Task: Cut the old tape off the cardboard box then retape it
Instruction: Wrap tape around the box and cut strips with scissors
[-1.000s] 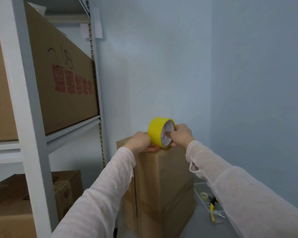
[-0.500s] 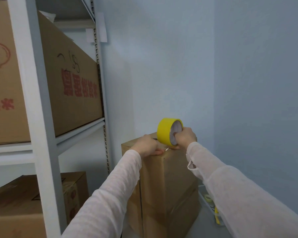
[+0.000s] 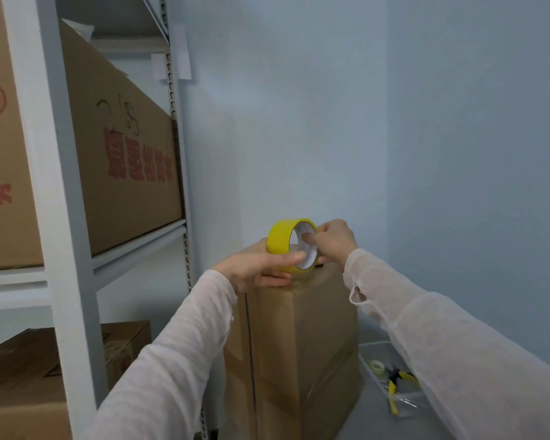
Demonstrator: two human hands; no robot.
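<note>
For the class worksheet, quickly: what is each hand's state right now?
Left hand: holds the yellow tape roll.
Right hand: pinches the same roll's rim.

We log a tape roll [image 3: 278, 242] yellow outside, white inside; cardboard box [image 3: 305, 328] plain brown; shelf box [image 3: 131, 192] brown, red print, black scribble; rack [image 3: 61, 185] white; wall [image 3: 299, 122] pale blue; sleeves [image 3: 172, 360] off-white; pliers [image 3: 392, 387] yellow-black.

A pale metal shelving rack [image 3: 61, 217] is seen at the left. Two red-printed cartons [image 3: 131, 192] are carried on its upper shelf [image 3: 140, 241], and brown boxes [image 3: 23, 382] are stored below. White paper slips [image 3: 182, 52] are fixed by its rear post. A clear plastic bin [image 3: 370, 347] is set on the floor [image 3: 359, 423], beside pale blue walls [image 3: 299, 122].
</note>
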